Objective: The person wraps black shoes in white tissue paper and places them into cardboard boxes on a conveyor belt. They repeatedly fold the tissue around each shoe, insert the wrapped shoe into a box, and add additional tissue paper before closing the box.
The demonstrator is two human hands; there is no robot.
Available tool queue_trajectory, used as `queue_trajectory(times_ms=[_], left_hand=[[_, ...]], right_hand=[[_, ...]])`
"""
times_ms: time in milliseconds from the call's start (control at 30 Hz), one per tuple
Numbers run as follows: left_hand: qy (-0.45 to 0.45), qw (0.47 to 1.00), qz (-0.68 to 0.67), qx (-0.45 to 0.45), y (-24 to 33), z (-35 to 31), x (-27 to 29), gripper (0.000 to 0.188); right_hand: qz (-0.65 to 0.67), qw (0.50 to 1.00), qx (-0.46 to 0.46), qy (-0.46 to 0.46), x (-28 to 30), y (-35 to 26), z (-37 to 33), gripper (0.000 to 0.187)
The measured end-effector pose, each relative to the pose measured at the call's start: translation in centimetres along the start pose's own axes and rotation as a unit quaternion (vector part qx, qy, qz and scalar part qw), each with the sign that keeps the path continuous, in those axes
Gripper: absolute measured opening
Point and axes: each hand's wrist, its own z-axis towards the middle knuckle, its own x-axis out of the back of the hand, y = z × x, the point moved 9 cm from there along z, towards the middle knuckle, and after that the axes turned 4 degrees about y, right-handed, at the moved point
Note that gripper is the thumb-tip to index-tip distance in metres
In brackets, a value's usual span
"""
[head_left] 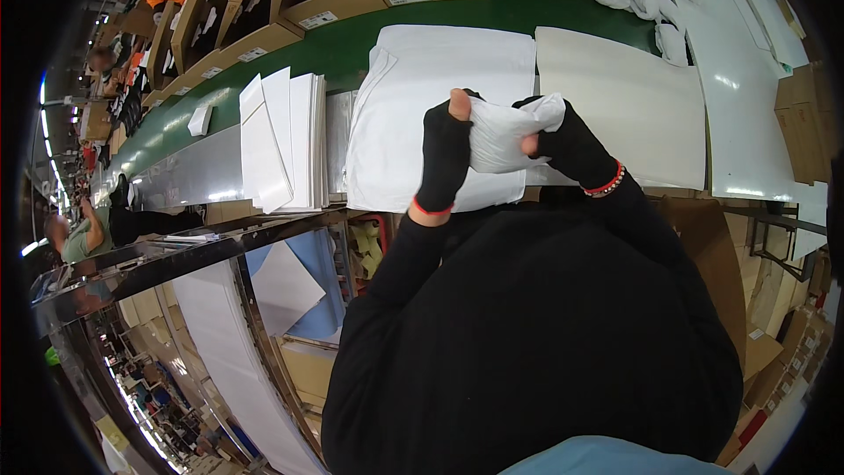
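Cloth, white and bunched, pinched between left hand and right hand above folded white garment on worktop; risk judged: loose grip drops it, rumpling that fold or nudging nearby paper stack

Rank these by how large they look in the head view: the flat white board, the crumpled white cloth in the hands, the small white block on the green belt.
1. Flat white board, largest.
2. Crumpled white cloth, though nearness to the camera enlarges it.
3. Small white block, smallest, also farther away.
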Motion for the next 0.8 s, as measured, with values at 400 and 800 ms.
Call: queue_trajectory(times_ms=[400,800], left_hand=[[-0.058,0.956,-0.275,0.081,-1.0,-0.2,-6.1,0.048],[0.072,0.980,0.039,-0.179,4.5,-0.3,-4.5,0.014]], right_hand=[[0.038,0.963,0.142,0.224,2.0,2.4,2.8,0.060],[-0.153,0.976,0.096,0.120,0.8,-0.4,-2.4,0.072]])
